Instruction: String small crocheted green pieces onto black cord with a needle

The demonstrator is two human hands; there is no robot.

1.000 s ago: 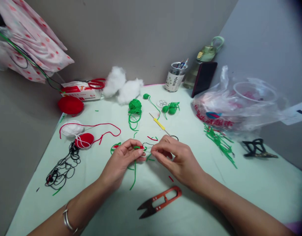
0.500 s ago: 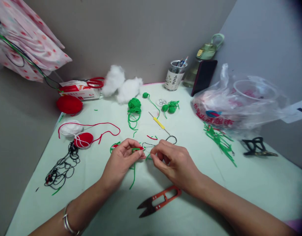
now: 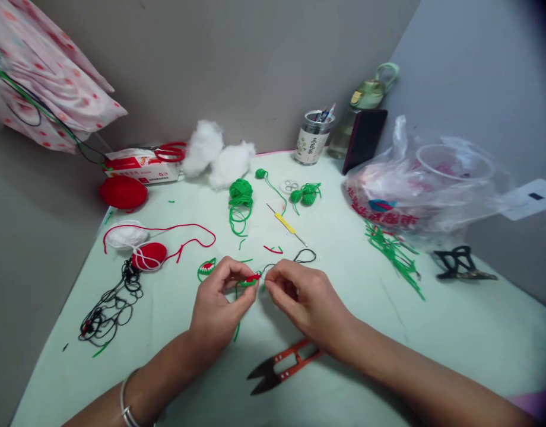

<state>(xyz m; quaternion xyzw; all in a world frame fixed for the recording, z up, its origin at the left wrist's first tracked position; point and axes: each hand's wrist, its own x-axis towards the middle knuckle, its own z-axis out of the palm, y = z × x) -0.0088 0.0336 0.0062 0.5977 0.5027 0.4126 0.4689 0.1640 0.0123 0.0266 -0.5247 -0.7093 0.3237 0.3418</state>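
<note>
- A pale green covered table (image 3: 339, 249) filled the lower view, set in a corner between a grey wall (image 3: 237, 59) and a bluish wall (image 3: 478, 71); spotted pink cloth (image 3: 54, 77) hung at the upper left.
- The small red-and-green yarn piece (image 3: 250, 280) was at the left hand's fingertips, on the side facing the right hand.
- The left hand (image 3: 217, 302) was nearly closed, pinching that piece between thumb and fingers, with green yarn trailing below.
- The right hand (image 3: 306, 296) was just beside it, fingers curled and tips drawn together; whether they gripped a needle or thread, I cannot tell.
- A dark thread (image 3: 305, 256) ran from near the piece and looped on the table beyond the right hand.
- A leaf-shaped green, red and white piece (image 3: 206, 269) lay just beyond the left hand.
- Orange-handled snips (image 3: 273, 373) lay nearer the person, blades pointing left, the handle end hidden by the right hand.
- Beyond the hands lay a yellow-handled hook (image 3: 285, 223) and a green yarn bundle (image 3: 241, 193), with white stuffing (image 3: 231, 166) by the wall.
- On the left were a red yarn ball (image 3: 151, 256) and a black yarn tangle (image 3: 108, 302).
- On the right, a plastic bag (image 3: 424, 190) stood behind green yarn clippings (image 3: 395, 258) and a dark hair clip (image 3: 464, 264).
</note>
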